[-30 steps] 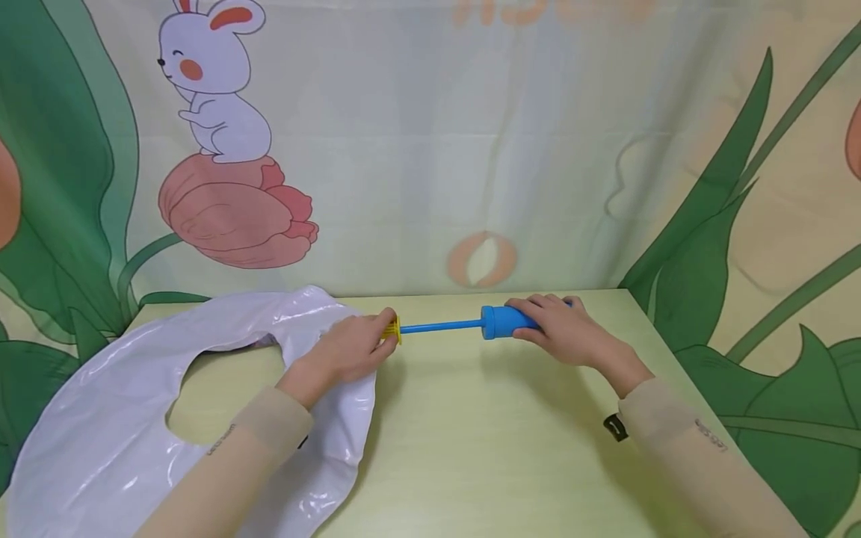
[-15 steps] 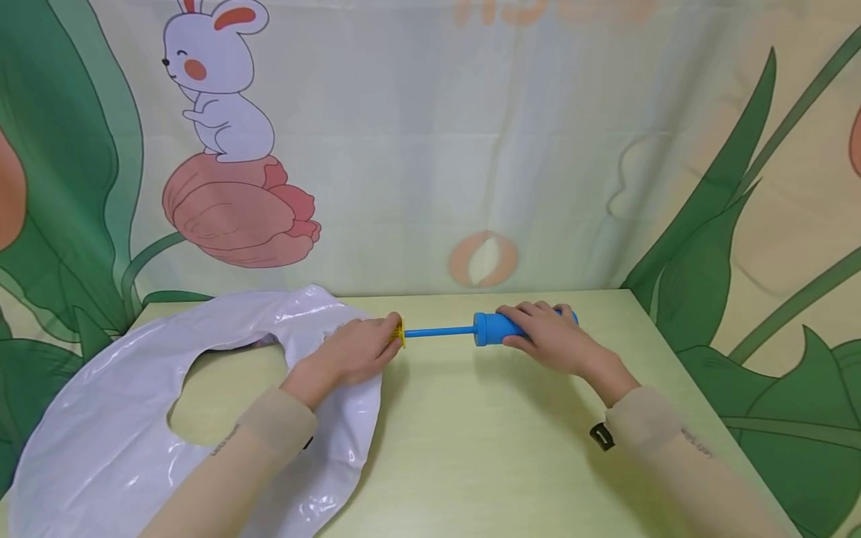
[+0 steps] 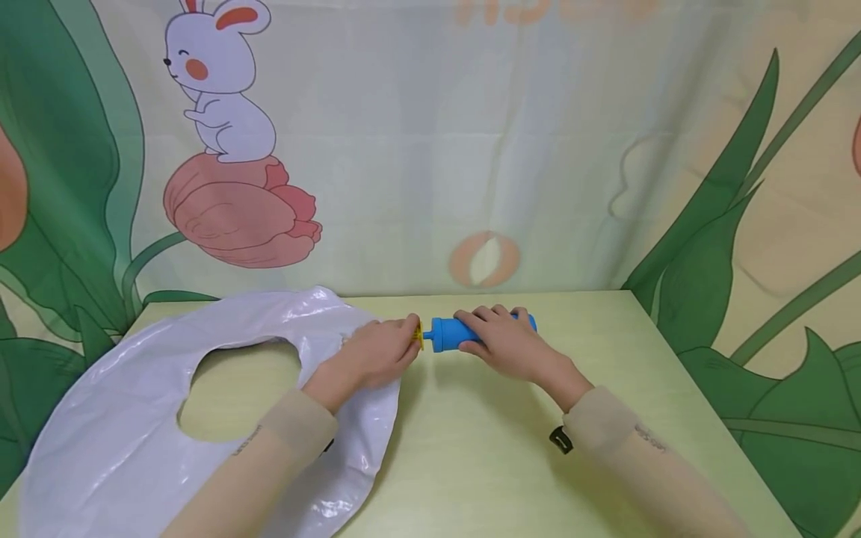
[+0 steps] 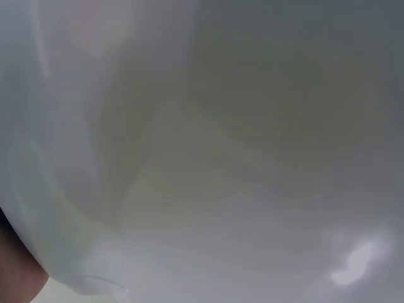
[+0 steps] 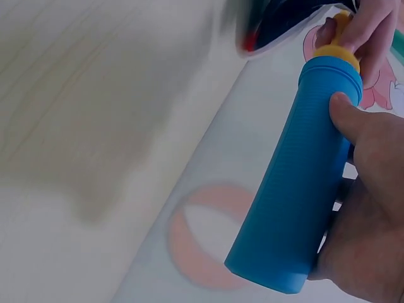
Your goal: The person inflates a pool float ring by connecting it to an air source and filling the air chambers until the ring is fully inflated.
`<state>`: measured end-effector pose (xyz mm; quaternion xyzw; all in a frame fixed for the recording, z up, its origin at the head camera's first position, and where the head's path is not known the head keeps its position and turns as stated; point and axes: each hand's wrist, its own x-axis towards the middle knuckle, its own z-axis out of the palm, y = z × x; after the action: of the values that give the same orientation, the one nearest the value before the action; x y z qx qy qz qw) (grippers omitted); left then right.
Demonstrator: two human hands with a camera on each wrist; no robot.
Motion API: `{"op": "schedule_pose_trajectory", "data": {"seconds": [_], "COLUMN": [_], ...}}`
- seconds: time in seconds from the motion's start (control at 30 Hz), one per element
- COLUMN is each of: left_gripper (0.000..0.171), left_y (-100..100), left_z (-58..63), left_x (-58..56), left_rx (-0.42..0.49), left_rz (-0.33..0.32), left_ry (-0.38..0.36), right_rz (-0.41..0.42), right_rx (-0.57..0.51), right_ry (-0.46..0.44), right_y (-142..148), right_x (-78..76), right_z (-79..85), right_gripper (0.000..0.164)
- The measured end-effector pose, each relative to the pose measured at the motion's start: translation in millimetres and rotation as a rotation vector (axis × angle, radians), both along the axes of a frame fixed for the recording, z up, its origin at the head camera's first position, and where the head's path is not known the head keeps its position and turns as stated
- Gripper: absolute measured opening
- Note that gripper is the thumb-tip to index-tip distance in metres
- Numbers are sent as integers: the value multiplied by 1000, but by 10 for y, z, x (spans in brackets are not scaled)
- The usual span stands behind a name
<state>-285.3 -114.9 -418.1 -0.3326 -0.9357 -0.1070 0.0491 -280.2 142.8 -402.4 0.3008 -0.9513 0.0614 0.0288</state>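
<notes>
A white, partly inflated swim ring (image 3: 101,418) lies on the left of the table, its skin (image 4: 252,208) filling the left wrist view. At its right edge my left hand (image 3: 373,353) pinches the yellow end piece (image 3: 419,335) of a blue hand pump (image 3: 447,334). My right hand (image 3: 509,345) wraps round the pump's blue barrel, thumb along its side. Only a short bit of the rod shows between barrel and yellow piece in the head view. From the right wrist, the barrel (image 5: 290,177) and left fingers (image 5: 372,28) are seen. Whatever the yellow end meets at the ring is hidden.
A pale yellow-green table (image 3: 484,463) carries everything. Behind it hangs a printed curtain (image 3: 403,149) with a rabbit and flowers. Part of the ring with dark print (image 5: 293,25) shows in the right wrist view.
My right hand has slid the barrel leftward toward the left hand, so the long exposed rod has nearly vanished inside. The left hand keeps its pinch, shifting slightly right in view.
</notes>
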Motion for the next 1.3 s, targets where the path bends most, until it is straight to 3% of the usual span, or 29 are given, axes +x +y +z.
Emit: {"op": "schedule_pose_trajectory", "data": {"seconds": [0.23, 0.5, 0.8, 0.97, 1.3], "left_gripper": [21, 39, 35, 39, 33], "left_y": [48, -48, -183, -242, -188], "left_z": [-7, -1, 41, 37, 125], "left_x": [19, -19, -87, -105, -62], "left_rx": [0, 24, 43, 36, 11], "left_rz": [6, -9, -33, -27, -42], "left_ry": [-53, -93, -26, -30, -41], "right_rz": [10, 11, -15, -30, -24], "right_rx": [-25, -49, -85, -96, -95], "right_ry": [-28, -31, -27, -30, -30], "right_y": [-51, 169, 628, 820, 745], "right_x": [47, -14, -72, -92, -99], "right_z": [33, 9, 80, 147, 157], "right_gripper": [58, 58, 57, 56, 57]}}
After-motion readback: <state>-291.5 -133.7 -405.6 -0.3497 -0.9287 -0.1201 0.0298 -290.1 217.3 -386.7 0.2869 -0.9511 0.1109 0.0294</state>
